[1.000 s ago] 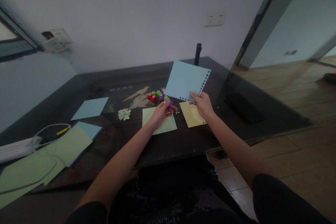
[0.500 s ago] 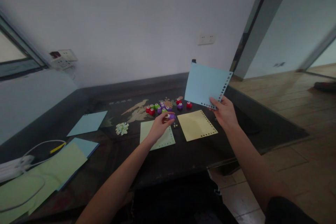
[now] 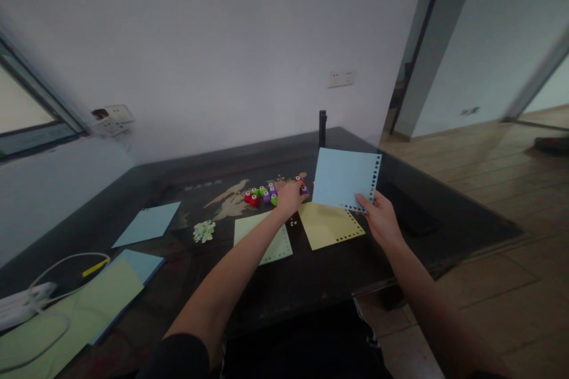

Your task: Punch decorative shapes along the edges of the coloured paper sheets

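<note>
One blue sheet (image 3: pixel 344 177) w/ punched edges pinched in R hand (image 3: pixel 381 214); L hand (image 3: pixel 290 198) amid red/green/purple one-eyed figurines (image 3: pixel 267 196), can't tell if gripping any

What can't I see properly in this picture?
In the head view:
Whether the left hand grips a craft punch: the hand itself blocks the view.
The bottom of the black post: hidden behind the held blue sheet.
The left end of the white power strip: cut off by the picture's edge.
The lettering: too small and blurred to read.
</note>
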A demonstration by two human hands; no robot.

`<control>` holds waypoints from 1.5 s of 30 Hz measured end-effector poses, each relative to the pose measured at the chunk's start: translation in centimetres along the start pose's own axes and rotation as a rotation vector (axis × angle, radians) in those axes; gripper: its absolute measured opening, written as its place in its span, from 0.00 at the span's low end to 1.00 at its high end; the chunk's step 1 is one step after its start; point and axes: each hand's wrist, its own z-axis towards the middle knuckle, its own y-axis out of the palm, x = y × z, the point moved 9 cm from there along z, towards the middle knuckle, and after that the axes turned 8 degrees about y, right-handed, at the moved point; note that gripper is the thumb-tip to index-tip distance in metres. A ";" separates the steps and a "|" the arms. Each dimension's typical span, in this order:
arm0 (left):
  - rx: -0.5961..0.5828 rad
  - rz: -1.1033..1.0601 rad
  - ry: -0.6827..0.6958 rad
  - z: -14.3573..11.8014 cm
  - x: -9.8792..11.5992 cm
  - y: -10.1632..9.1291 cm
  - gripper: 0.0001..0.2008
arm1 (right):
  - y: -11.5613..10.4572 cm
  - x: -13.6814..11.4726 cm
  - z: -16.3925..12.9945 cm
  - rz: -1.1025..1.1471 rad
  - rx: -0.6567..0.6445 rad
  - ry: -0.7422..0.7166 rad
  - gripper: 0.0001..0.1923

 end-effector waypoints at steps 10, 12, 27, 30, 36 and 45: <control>0.007 0.125 -0.027 1.6 -0.4 2.7 0.09 | 0.2 0.6 -0.7 0.004 -0.019 0.077 0.21; -0.001 0.121 -0.019 1.7 -0.2 2.7 0.09 | 0.2 0.5 -0.7 0.008 -0.012 0.073 0.21; 0.259 -1.002 -0.184 -7.8 0.4 -0.3 0.15 | 1.7 2.0 -0.8 -0.204 -0.149 0.080 0.23; 0.283 -0.984 -0.179 -8.2 0.5 -0.6 0.17 | 2.1 2.4 -0.8 -0.259 -0.158 0.095 0.23; 0.296 -0.871 -0.173 -8.3 0.6 -0.8 0.16 | 1.9 2.1 -0.8 -0.355 -0.130 0.068 0.22; 0.131 -0.563 -0.082 -8.9 2.4 -0.7 0.06 | 1.1 0.1 -0.9 -0.808 -0.054 -0.175 0.26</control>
